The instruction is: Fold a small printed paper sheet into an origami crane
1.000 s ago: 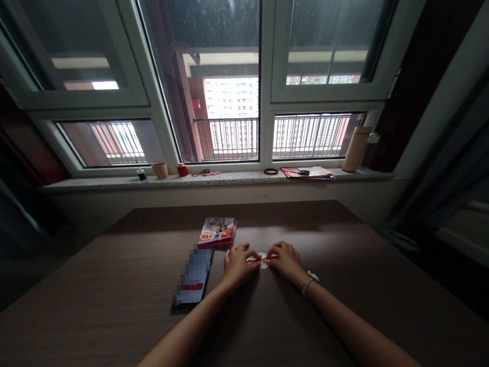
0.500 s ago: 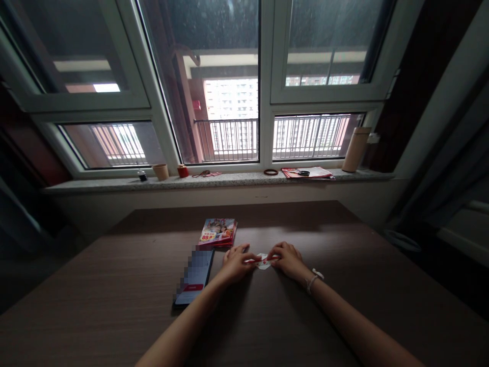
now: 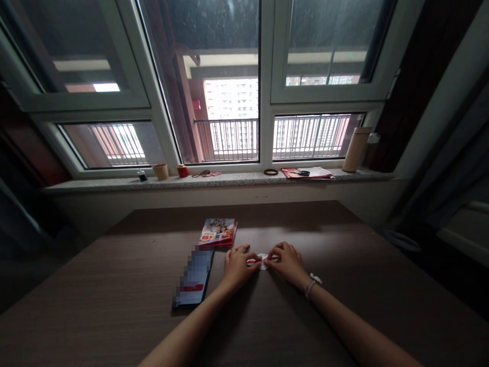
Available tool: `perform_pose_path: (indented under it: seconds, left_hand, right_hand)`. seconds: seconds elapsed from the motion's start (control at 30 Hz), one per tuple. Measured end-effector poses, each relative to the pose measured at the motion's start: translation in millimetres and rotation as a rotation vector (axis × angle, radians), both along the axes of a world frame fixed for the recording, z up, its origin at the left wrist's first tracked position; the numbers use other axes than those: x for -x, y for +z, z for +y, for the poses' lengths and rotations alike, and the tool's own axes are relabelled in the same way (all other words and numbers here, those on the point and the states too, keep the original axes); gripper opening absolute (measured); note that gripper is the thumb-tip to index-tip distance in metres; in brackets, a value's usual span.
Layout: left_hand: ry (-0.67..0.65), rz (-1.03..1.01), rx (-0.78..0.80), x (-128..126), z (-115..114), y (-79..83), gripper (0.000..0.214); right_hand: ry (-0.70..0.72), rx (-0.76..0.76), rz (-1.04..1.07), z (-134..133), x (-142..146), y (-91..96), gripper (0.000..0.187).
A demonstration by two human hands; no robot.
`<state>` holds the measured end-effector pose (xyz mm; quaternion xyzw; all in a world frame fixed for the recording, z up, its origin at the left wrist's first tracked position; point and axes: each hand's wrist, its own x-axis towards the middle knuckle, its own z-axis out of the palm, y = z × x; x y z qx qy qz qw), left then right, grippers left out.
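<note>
A small piece of folded paper [image 3: 263,265], white with red along it, lies on the brown table between my hands. My left hand [image 3: 240,265] pinches its left part between thumb and fingertips. From the other side my right hand [image 3: 287,260] has its fingers closed on the right part. The fingertips of both hands almost meet over the middle and cover much of the paper. Just left of my left hand lies a phone [image 3: 196,280] with its screen lit, and beyond that a stack of colourful printed leaflets [image 3: 217,232].
On the stone windowsill [image 3: 240,179] stand an ink-like small bottle [image 3: 142,175], a paper cup [image 3: 161,172], a red jar [image 3: 183,171], a bracelet [image 3: 271,172], papers with scissors [image 3: 303,173] on top, and a tan flask [image 3: 356,149]. The table [image 3: 114,275] runs up to the wall below.
The fingertips of both hands have come closer together over the middle of the paper, covering more of it. The phone and leaflets stay where they were.
</note>
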<state>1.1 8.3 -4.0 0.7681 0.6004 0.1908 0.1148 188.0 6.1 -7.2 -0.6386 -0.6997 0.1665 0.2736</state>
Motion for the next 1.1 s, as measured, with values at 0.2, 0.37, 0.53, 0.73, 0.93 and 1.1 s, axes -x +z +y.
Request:
perform_pose_path:
  seconds: [0.2,0.37,0.53,0.73,0.93,1.1]
  left_hand:
    - [0.011,-0.002,-0.013,-5.8,-1.9,1.9,0.019]
    - [0.001,-0.001,-0.029,-4.2,0.8,-0.3,0.019]
    - [-0.022,-0.005,-0.026,-1.3,2.9,-0.3,0.019]
    - [-0.071,0.002,0.111,7.4,5.8,8.8,0.022]
    - [-0.091,-0.012,0.142,11.9,8.5,6.6,0.024]
    - [-0.114,0.0,0.132,13.0,5.0,4.7,0.027]
  right_hand:
    - [-0.035,-0.03,-0.021,-2.3,5.2,0.2,0.017]
    - [-0.03,-0.019,-0.005,-1.3,5.1,-1.0,0.016]
    - [-0.011,0.03,0.015,1.6,3.2,0.1,0.012]
    - [0.024,0.061,0.017,6.3,-3.2,-2.0,0.01]
    - [0.053,0.087,0.013,9.4,-8.3,-2.8,0.012]
    - [0.054,0.057,0.015,5.7,-9.5,-6.1,0.012]
